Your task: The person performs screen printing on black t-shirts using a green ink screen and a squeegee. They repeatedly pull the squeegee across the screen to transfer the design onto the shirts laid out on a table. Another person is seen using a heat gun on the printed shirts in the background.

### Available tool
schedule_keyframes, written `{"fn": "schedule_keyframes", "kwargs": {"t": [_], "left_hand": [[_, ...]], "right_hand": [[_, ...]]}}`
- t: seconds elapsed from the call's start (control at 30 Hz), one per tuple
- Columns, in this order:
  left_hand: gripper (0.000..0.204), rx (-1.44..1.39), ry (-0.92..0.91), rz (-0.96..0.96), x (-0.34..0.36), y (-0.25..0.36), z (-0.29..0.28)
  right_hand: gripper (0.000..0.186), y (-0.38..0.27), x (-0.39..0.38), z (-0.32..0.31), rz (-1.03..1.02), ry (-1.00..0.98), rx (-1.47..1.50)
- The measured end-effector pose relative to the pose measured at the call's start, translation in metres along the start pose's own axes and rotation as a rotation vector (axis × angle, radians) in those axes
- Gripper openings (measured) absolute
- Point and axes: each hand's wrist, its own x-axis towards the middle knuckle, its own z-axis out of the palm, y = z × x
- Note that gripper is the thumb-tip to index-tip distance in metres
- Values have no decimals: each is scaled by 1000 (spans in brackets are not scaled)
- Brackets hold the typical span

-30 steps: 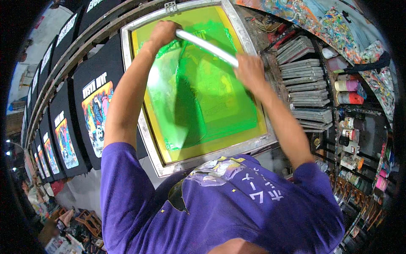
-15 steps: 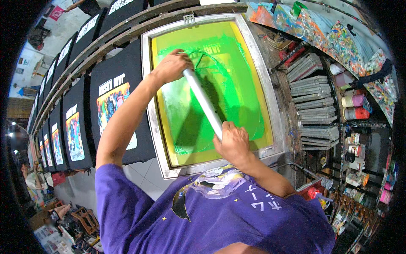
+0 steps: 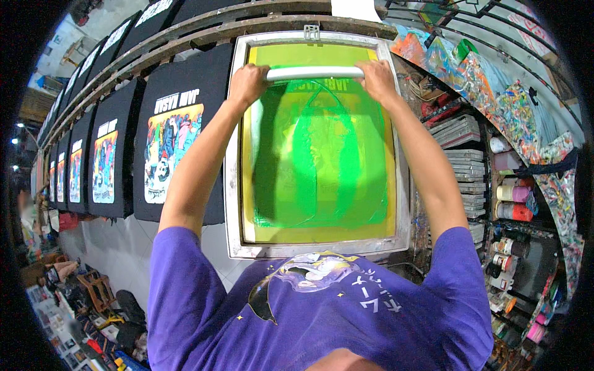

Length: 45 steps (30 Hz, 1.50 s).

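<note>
A squeegee (image 3: 314, 73) with a pale metal handle lies level across the far end of a screen-printing frame (image 3: 234, 148). My left hand (image 3: 250, 83) is wrapped round its left end, and my right hand (image 3: 377, 80) grips the right end. Bright green ink (image 3: 334, 148) covers much of the yellow-green mesh, with thicker curved streaks running down from the squeegee. The squeegee's blade edge is hidden under the handle. Both forearms reach forward over the frame's sides.
Black printed shirts (image 3: 176, 130) lie in rows on the left beside wooden rails (image 3: 204, 26). To the right stand a stack of grey frames (image 3: 464, 179) and ink containers (image 3: 515, 195) on a rack. An ink-spattered sheet (image 3: 482, 80) hangs at the upper right.
The squeegee has turned from a slant to level across the frame's far end. My right hand has moved forward from the near side, and my left hand has shifted slightly.
</note>
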Motion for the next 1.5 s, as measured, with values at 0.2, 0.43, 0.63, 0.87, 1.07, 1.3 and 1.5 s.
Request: {"fn": "schedule_keyframes", "kwargs": {"t": [0.2,0.43,0.63,0.87,1.07,1.3,1.5], "left_hand": [[45,22,-84,-24,31,-25,19],[38,-43,-73,41,-35,-4,9],[54,-188,-255,-81,-238,105,-66],[41,-299,65,-2,-334,153,-67],[54,-284,-72,1,-334,152,-100],[45,-246,73,12,-335,145,-47],[56,-256,281,64,-181,79,16]], "right_hand": [[32,7,13,19,93,-133,-70],[9,-35,-48,-6,217,-129,-4],[14,-142,-237,-93,225,-167,97],[34,-194,-325,-116,223,-26,191],[31,-188,-310,-153,161,-167,175],[28,-186,-328,-97,228,1,184],[38,-94,-187,-19,163,145,115]]}}
